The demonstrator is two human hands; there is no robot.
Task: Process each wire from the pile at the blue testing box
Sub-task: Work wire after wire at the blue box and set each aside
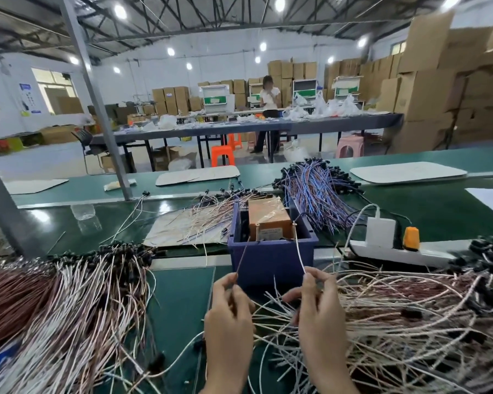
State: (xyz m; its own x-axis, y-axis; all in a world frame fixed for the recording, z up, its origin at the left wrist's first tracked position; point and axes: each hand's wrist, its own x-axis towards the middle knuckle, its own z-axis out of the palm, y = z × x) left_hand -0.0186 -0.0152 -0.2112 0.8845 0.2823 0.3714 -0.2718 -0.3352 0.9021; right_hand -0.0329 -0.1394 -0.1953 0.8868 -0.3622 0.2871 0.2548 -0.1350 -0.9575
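Note:
The blue testing box stands in the middle of the green bench, with an orange-brown unit inside it. My left hand pinches a brown wire lead whose tip reaches up to the unit's left terminal. My right hand pinches a white wire lead that runs to the right terminal. Both hands sit just in front of the box. A loose pile of white and brown wires spreads to the right, under my right hand.
A combed bundle of wires lies at the left. More wires rest on cardboard behind the box, and blue-purple ones behind right. A white power strip with an orange plug sits right of the box. A grey post rises at left.

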